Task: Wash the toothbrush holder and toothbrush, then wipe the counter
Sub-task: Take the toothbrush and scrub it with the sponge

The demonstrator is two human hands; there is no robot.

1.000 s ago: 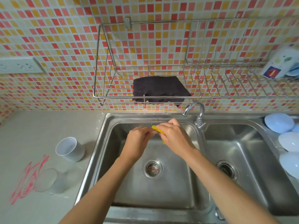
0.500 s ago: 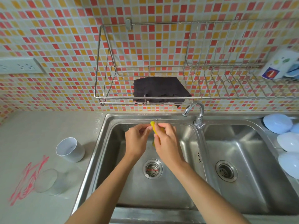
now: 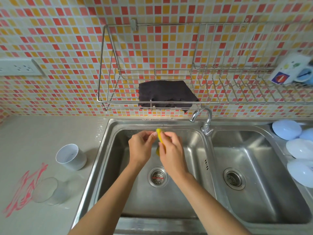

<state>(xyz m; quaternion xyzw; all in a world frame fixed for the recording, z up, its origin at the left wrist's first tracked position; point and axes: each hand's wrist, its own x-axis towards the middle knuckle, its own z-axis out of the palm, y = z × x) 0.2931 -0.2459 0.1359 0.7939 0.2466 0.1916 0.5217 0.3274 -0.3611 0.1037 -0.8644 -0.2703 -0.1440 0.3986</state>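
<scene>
A yellow toothbrush stands almost upright over the left sink basin. My right hand is wrapped around its handle. My left hand pinches the top end with thumb and fingertips; the bristles are hidden by the fingers. The white toothbrush holder, a plain cup, stands upright on the grey counter left of the sink. A dark cloth lies in the wire wall rack above the sink.
The faucet rises between the two basins, its spout turned left. A clear glass lies beside a red smear on the counter. Pale blue bowls sit upside down at the right. A wall socket is at the left.
Both hands drifted left and back from the faucet. The toothbrush went from lying slanted to nearly upright, its tip now showing above the fingers.
</scene>
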